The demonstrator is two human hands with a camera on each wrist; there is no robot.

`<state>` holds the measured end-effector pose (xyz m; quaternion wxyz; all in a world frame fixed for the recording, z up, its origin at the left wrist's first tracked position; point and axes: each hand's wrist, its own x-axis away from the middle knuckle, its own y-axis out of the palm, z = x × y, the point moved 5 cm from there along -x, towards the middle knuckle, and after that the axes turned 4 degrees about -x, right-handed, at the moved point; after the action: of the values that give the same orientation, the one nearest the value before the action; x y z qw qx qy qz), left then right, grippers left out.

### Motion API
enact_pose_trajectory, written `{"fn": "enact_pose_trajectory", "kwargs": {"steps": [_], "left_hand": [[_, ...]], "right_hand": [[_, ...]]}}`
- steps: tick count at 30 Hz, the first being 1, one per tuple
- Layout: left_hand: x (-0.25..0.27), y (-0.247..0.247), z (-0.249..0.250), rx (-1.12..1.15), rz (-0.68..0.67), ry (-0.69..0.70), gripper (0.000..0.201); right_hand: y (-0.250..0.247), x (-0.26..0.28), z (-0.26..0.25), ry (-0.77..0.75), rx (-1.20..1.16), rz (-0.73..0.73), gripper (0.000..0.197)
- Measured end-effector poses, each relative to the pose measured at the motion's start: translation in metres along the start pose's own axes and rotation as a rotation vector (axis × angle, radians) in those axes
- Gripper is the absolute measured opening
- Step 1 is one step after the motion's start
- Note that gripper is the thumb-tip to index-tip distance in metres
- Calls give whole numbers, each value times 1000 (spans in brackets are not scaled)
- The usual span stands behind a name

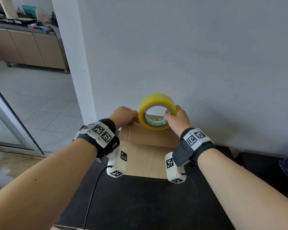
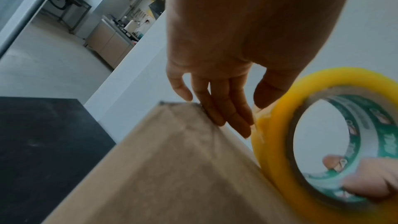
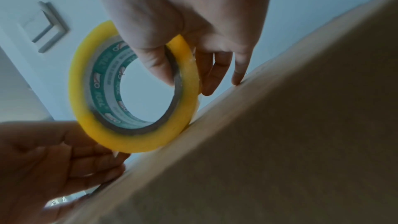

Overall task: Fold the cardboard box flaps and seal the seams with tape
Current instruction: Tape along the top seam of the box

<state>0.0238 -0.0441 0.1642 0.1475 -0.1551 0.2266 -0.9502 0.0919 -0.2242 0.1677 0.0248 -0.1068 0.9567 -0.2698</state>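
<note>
So the cardboard box [image 1: 146,151] sits on the black counter [image 1: 140,205], pushed toward its far edge by the wall, flaps already folded flat on top. The roll of yellow tape [image 1: 157,112] stands on edge at the box's far top edge, touching the cardboard.

The right hand [image 1: 176,120] is clamped on the roll: thumb hooked inside the core, the other fingers [image 3: 217,74] wrapped over the outer band, and one fingertip also touches the box edge. The left hand [image 1: 125,115] has its fingers [image 2: 228,113] straight and close together, laid on the far edge of the box just beside the roll. Looks like they're pressing the loose end of tape down, but I can't actually make out the tape end.

Handling-wise, my guess: the roll is light and stiff, and the core is the best place to hold it, so it can spin as tape pays out. The outer band is probably slick. The box looks light and hollow, so it'll likely skid on the counter when you pull tape. Keep that flat hand on it, near the edge where the cardboard is stiffest, not mid-flap where it sags.
</note>
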Motion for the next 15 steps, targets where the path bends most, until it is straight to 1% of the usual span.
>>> {"fn": "enact_pose_trajectory", "kwargs": {"steps": [3, 5, 7, 8, 11, 15], "left_hand": [[1, 0, 1, 47, -43, -43, 18], [-1, -2, -1, 5, -51, -44, 17], [-4, -2, -4, -36, -36, -39, 24], [-5, -2, -5, -31, -35, -40, 24], [-7, -1, -6, -14, -57, -37, 21], [-8, 0, -5, -11, -55, -31, 10]], "right_hand": [[0, -2, 0, 0, -4, 2, 13], [0, -2, 0, -3, 0, -5, 13], [1, -3, 0, -10, 5, -14, 13], [1, -3, -1, -12, 4, -15, 13], [0, -4, 0, -10, 0, -11, 15], [-1, -5, 0, -14, 9, -18, 16]]}}
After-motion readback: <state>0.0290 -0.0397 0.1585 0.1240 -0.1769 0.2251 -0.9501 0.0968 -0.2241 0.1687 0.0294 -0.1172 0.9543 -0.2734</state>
